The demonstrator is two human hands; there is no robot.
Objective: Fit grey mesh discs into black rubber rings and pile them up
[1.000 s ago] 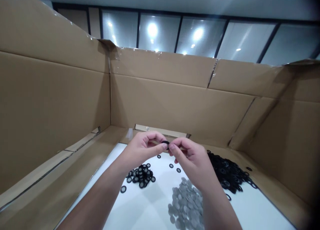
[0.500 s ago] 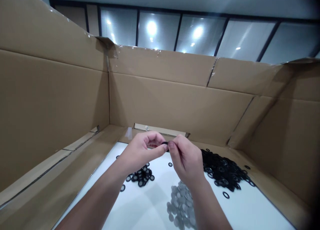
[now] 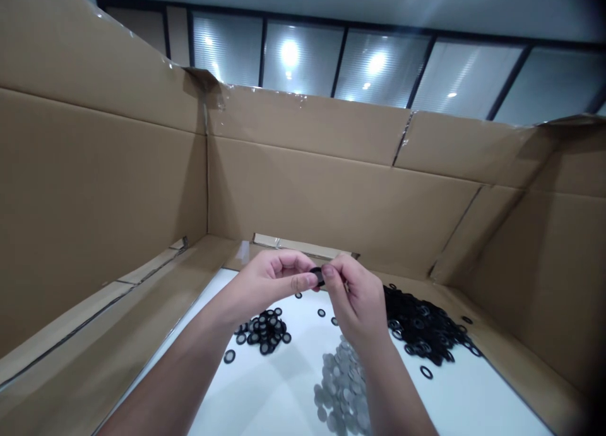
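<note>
I am pinching a black ring between the fingertips of my left hand and my right hand, and I am holding it up over a white worktop with my 2 hands pressed close together. A small heap of black rings is lying just below my left hand, and a heap of grey discs is lying below my right hand. A larger heap of black rings is sitting to my right, beside a cardboard wall. 1 loose ring is lying just beyond that heap.
</note>
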